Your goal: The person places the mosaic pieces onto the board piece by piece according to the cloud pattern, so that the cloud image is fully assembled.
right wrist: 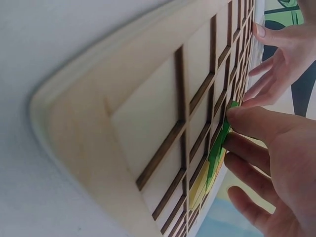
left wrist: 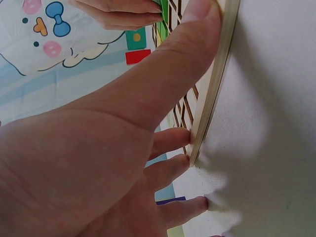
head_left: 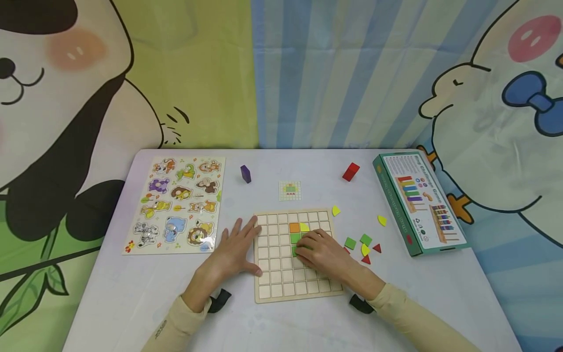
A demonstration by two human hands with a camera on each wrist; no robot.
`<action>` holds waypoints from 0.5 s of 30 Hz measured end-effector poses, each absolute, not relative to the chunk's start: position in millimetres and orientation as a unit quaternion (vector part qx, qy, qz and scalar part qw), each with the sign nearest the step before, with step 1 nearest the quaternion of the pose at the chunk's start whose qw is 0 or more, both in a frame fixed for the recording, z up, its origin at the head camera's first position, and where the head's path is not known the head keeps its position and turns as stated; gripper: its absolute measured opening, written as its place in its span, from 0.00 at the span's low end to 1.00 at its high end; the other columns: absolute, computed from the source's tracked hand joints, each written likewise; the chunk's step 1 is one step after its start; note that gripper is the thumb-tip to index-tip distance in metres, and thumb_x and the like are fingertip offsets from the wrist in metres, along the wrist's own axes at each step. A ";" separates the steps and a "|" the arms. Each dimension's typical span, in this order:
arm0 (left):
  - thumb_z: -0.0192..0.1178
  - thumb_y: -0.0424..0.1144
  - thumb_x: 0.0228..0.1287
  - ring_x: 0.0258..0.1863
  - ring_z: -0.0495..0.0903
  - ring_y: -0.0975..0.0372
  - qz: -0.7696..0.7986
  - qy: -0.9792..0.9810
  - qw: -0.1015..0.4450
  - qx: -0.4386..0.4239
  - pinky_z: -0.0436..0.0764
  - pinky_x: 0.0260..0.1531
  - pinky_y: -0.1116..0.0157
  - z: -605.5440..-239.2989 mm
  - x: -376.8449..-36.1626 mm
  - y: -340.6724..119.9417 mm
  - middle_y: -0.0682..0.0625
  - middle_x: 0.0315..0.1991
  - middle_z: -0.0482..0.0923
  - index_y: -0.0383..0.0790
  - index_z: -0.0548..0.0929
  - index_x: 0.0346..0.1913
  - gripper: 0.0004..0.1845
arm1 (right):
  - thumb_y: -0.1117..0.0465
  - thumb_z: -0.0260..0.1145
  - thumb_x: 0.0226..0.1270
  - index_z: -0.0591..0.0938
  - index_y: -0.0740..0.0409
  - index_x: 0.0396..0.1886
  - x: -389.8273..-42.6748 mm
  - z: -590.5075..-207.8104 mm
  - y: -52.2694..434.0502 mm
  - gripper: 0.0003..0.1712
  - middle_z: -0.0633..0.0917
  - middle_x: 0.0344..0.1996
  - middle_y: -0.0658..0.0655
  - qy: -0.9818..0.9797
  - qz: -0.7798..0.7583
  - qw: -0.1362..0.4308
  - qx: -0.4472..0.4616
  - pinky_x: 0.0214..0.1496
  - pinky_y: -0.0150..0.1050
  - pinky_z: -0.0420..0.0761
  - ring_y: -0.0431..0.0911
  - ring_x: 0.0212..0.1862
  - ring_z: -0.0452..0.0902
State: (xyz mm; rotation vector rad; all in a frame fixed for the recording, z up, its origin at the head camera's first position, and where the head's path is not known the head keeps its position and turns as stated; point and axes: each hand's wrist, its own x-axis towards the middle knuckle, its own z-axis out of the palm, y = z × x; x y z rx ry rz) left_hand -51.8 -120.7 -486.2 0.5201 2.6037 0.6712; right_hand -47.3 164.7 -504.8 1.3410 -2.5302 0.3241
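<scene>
A wooden grid board (head_left: 281, 278) lies on the white table in front of me. Orange (head_left: 294, 227), yellow (head_left: 304, 227) and green (head_left: 295, 238) tiles sit in its upper cells. My right hand (head_left: 318, 250) rests on the board and pinches a green tile (right wrist: 218, 148) between thumb and fingers, low over a cell under the other tiles. My left hand (head_left: 237, 247) lies flat on the table. Its straight fingers (left wrist: 170, 140) and thumb touch the board's left edge (left wrist: 215, 89).
An animal puzzle board (head_left: 178, 205) lies at the left and a toy box (head_left: 418, 203) at the right. A purple block (head_left: 245, 173), a pattern card (head_left: 290, 190) and a red block (head_left: 350, 171) stand behind the grid. Loose green (head_left: 350, 243), yellow (head_left: 381, 220) and red (head_left: 377, 248) tiles lie right of it.
</scene>
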 end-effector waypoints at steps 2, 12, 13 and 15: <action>0.83 0.51 0.37 0.81 0.40 0.39 0.240 0.931 0.201 0.186 0.46 0.72 0.29 -486.2 -51.8 -120.6 0.44 0.84 0.44 0.38 0.61 0.78 0.62 | 0.58 0.78 0.59 0.91 0.52 0.38 -46.8 -504.3 164.4 0.08 0.90 0.37 0.47 -0.874 0.119 0.124 0.455 0.53 0.42 0.80 0.45 0.48 0.83; 0.84 0.50 0.37 0.81 0.39 0.39 0.243 0.931 0.202 0.184 0.45 0.73 0.29 -486.3 -52.1 -120.7 0.45 0.84 0.43 0.38 0.61 0.78 0.63 | 0.59 0.78 0.58 0.91 0.52 0.37 -45.2 -501.8 162.0 0.07 0.89 0.38 0.48 -0.885 0.142 0.108 0.430 0.53 0.43 0.81 0.47 0.49 0.83; 0.83 0.50 0.37 0.81 0.39 0.39 0.243 0.931 0.203 0.184 0.45 0.73 0.29 -486.3 -52.2 -120.7 0.45 0.84 0.43 0.38 0.61 0.78 0.63 | 0.58 0.78 0.58 0.91 0.52 0.37 -45.0 -501.6 161.9 0.07 0.89 0.38 0.48 -0.887 0.142 0.106 0.427 0.52 0.43 0.80 0.47 0.49 0.83; 0.83 0.50 0.38 0.81 0.39 0.39 0.243 0.930 0.203 0.184 0.45 0.72 0.29 -486.0 -52.4 -120.6 0.45 0.84 0.43 0.38 0.61 0.78 0.63 | 0.58 0.78 0.59 0.91 0.52 0.37 -44.6 -501.2 161.4 0.07 0.89 0.39 0.48 -0.891 0.142 0.101 0.420 0.50 0.43 0.80 0.46 0.49 0.83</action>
